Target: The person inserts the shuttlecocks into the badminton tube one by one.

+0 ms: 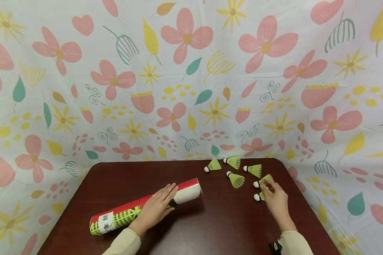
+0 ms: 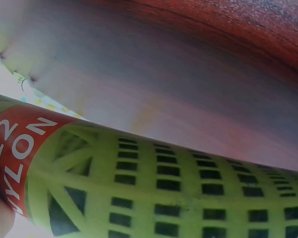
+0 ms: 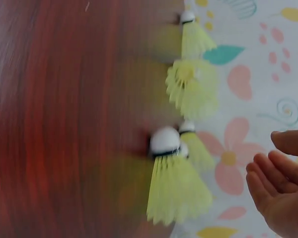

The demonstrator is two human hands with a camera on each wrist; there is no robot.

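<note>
Remotely, I view the right hand (image 1: 277, 202), empty fingers parted, right of the nearest shuttle (image 1: 258, 197); left hand (image 1: 155, 206), fingers straight, across the tube (image 1: 125, 216).

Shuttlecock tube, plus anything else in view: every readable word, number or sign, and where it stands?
"NYLON": red band of the tube, left wrist view.
"12": same band; the character before it is unclear.
White label on the tube, head view: dark characters, too small to read.
Shuttlecocks: no lettering visible.

Tabletop (image 1: 223, 226): wood-grained, smooth, glossy. Tube (image 1: 126, 214): smooth, light sheen. Shuttlecocks (image 1: 237, 180): plastic-looking, ribbed skirts. Backdrop (image 1: 178, 95): creased cloth, matt.
</note>
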